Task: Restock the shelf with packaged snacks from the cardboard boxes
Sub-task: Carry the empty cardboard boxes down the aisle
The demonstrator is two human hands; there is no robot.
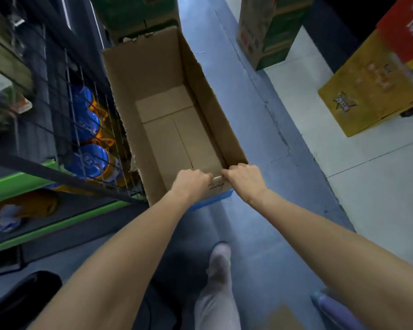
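A tall open cardboard box [150, 75] stands on the floor beside the shelf, and nothing lies on its bare bottom. My left hand [193, 182] and my right hand [244, 178] both grip the box's near top rim, close together, fingers curled over the edge. Blue and orange snack bags [88, 129] sit behind the wire front of the shelf [57, 177] at the left. More orange bags [17, 210] lie on the lower shelf level with its green edge.
A green carton [138, 15] stands behind the open box. Across the aisle are a green and tan carton [267, 32] and a yellow carton [372, 91] with a red box on top. My leg and shoe [219, 277] are below the hands.
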